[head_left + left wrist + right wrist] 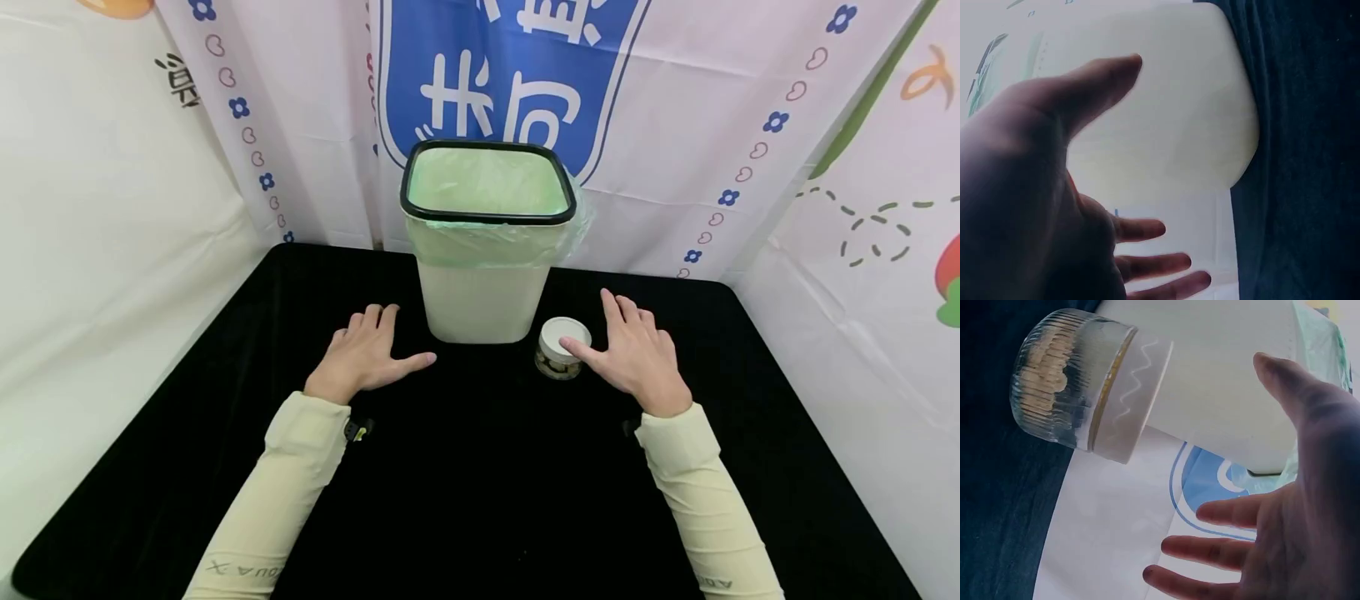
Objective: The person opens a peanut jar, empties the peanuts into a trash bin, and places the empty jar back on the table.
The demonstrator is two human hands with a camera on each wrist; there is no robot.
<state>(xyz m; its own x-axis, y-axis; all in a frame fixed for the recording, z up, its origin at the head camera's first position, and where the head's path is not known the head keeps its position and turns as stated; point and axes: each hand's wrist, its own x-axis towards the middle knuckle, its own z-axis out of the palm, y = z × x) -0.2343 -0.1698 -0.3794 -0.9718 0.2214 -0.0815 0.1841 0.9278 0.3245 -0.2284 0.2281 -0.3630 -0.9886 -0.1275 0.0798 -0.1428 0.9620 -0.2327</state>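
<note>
A ribbed glass jar [1047,372] with a white lid [564,333] stands on the black table, pale pieces inside its lower part. Just right of it is my right hand [636,354], fingers spread, the thumb overlapping the lid in the head view; the right wrist view has a gap between that thumb and the jar. Behind and left of the jar rises a white trash bin [483,304], lined with a green bag [487,179] under a black rim. My left hand [363,354] is left of the bin's base, fingers extended and holding nothing.
The black-covered table [480,483] has rounded back corners. White printed cloth walls enclose it, with a blue emblem [427,50] on the back cloth behind the bin and side cloths at left [97,250] and right [862,292].
</note>
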